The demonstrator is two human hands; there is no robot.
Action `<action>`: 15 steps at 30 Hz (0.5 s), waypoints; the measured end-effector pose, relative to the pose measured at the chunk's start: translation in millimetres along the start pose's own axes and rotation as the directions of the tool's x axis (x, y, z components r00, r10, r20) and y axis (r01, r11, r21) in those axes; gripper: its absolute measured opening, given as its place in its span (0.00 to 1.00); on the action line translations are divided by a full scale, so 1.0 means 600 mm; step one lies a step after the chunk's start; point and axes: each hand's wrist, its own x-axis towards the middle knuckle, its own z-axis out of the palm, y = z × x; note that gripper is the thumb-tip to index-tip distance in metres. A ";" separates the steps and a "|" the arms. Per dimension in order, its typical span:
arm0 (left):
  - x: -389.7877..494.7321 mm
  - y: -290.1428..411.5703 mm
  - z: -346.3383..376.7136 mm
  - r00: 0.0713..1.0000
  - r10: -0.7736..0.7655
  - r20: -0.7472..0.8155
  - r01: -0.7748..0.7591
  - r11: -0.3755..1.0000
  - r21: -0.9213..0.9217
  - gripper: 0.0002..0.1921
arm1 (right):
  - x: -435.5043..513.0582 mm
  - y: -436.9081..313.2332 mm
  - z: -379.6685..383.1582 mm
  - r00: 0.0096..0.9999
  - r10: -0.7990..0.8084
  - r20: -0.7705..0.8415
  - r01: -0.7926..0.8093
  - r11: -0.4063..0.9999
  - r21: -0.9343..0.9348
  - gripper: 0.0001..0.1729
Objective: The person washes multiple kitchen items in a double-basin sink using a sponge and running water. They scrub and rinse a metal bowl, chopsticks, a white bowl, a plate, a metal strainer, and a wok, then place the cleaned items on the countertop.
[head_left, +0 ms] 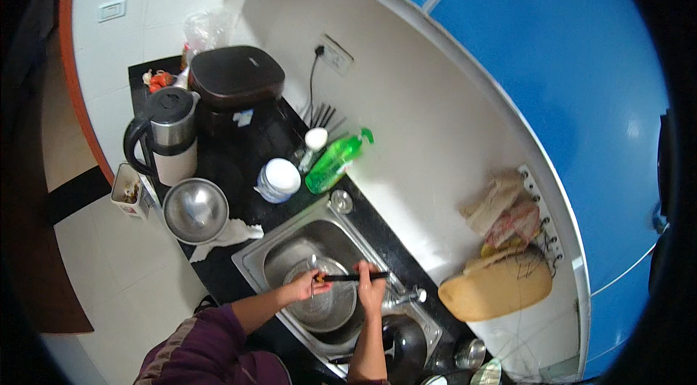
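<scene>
Over the stainless steel sink (276, 242), my left hand (309, 286) and my right hand (371, 282) hold dark chopsticks (344, 277) that lie crosswise between them. A thin metal utensil (313, 262), which looks like a spoon, is also at my left hand. Below the hands, a round metal bowl (321, 320) rests in the basin. The faucet (405, 298) stands at the sink's edge, to the right of my right hand. How many chopsticks there are cannot be told.
A green soap bottle (333, 164), stacked white bowls (280, 178), an empty metal bowl (196, 210), a white cloth (231, 238) and a kettle (173, 137) stand or lie left of the sink. A dark pan (405, 344) is at its right end. A cutting board (495, 289) hangs on the wall.
</scene>
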 end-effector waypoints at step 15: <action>-0.044 0.014 -0.024 0.993 0.116 -0.008 -0.110 0.961 0.253 0.18 | 0.058 -0.006 0.009 0.922 -0.312 0.231 0.367 0.508 -0.779 0.22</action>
